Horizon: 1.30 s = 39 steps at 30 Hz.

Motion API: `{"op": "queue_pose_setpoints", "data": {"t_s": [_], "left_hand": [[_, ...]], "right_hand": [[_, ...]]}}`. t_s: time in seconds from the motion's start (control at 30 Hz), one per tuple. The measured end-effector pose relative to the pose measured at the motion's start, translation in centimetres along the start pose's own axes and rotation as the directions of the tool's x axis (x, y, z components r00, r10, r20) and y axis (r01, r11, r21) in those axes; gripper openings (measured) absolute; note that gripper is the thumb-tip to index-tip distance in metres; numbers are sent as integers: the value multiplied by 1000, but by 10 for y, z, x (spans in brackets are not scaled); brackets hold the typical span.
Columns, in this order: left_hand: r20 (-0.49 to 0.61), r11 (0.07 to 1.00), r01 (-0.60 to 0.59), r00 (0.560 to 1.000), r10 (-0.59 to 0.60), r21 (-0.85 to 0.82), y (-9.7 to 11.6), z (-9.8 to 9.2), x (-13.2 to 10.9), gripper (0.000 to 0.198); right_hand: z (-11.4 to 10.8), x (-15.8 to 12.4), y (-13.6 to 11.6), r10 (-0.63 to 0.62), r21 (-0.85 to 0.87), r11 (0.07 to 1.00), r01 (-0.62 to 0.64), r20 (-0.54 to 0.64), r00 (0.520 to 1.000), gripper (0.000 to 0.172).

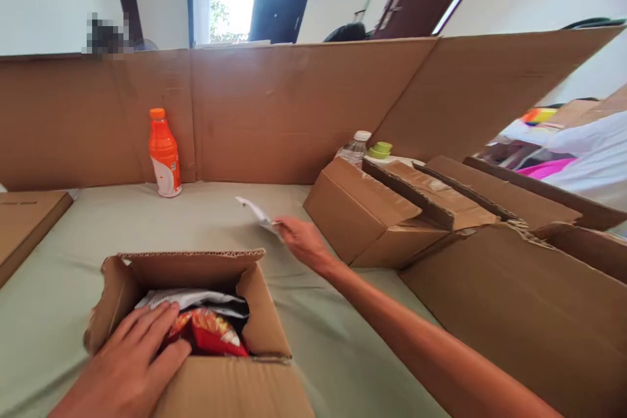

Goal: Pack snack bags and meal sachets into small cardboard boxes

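Observation:
My left hand lies over the near left edge of an open cardboard box. Its fingers are stretched out, reaching onto the packets inside. In the box are a shiny red packet and, behind it, a white and black packet. Beyond the box's far right corner, my right hand is closed on a thin white item, held above the cloth. That item is blurred by motion, and I cannot make out its kind.
An orange bottle stands upright near the cardboard wall. On the right are several open cardboard boxes, with a white-capped clear bottle and green lids behind. A flat cardboard box lies at left on the pale green cloth.

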<state>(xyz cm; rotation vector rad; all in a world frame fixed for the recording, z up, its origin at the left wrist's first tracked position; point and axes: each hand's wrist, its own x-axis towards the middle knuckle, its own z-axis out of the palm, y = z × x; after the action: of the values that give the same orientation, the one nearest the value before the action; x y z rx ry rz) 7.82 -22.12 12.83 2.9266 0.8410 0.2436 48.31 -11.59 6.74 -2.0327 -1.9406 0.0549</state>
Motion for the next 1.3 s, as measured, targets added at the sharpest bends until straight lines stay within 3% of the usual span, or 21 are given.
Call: {"op": "queue_pose_setpoints", "data": {"t_s": [0.07, 0.1, 0.17, 0.23, 0.27, 0.37, 0.43, 0.47, 0.57, 0.6, 0.67, 0.73, 0.8, 0.97, 1.13, 1.3], "left_hand": [[167, 990, 140, 977, -132, -35, 20, -27, 12, 76], [243, 985, 167, 958, -150, -51, 29, -39, 18, 70], [299, 972, 219, 936, -184, -87, 40, -55, 26, 64], [281, 967, 222, 943, -180, -126, 44, -59, 28, 58], [264, 967, 214, 949, -173, -138, 44, -58, 27, 57], [213, 972, 190, 964, -158, -139, 43, -51, 22, 55], [191, 975, 183, 969, -157, -128, 42, -47, 20, 54], [181, 976, 181, 971, -157, -123, 41, -46, 19, 53], [161, 978, 175, 975, -156, -113, 40, -43, 18, 58], [154, 979, 172, 976, -154, -111, 40, -42, 18, 62], [145, 981, 168, 978, -152, -102, 40, -39, 18, 65], [149, 982, 169, 976, -156, -80, 40, -37, 18, 60], [166, 982, 181, 971, -170, -55, 41, -36, 18, 52], [165, 985, 166, 974, -156, -50, 42, -36, 17, 51], [157, 987, 151, 978, -139, -61, 40, -33, 18, 53], [160, 986, 145, 978, -132, -76, 39, -31, 19, 53]], "right_hand": [[-25, -22, -3, -18, 131, 991, 24, -50, 999, 43], [-40, -32, -6, -28, 257, 965, 54, -103, 994, 42], [-74, -49, -18, -6, 587, 793, 163, -260, 965, 32], [-108, -67, -38, 56, 748, 602, 280, -389, 919, 21], [-123, -77, -50, 71, 746, 586, 315, -435, 898, 16], [-154, -103, -88, 30, 589, 714, 379, -567, 823, 7], [-161, -113, -109, -131, 430, 769, 473, -618, 775, 15], [-160, -115, -119, -251, 356, 754, 552, -621, 743, 19], [-145, -110, -141, -596, 230, 613, 756, -493, 634, 27], [-136, -105, -147, -664, 220, 595, 773, -406, 628, 30], [-117, -95, -157, -701, 171, 676, 716, -149, 697, 32], [-99, -85, -167, -601, 54, 798, 600, 140, 787, 30], [-86, -75, -175, -476, -26, 860, 509, 314, 821, 32], [-82, -59, -185, -480, 103, 872, 478, 372, 795, 56], [-89, -46, -194, -443, 33, 863, 504, 529, 723, 39], [-82, -34, -211, -450, -21, 812, 584, 615, 648, 36]]}}
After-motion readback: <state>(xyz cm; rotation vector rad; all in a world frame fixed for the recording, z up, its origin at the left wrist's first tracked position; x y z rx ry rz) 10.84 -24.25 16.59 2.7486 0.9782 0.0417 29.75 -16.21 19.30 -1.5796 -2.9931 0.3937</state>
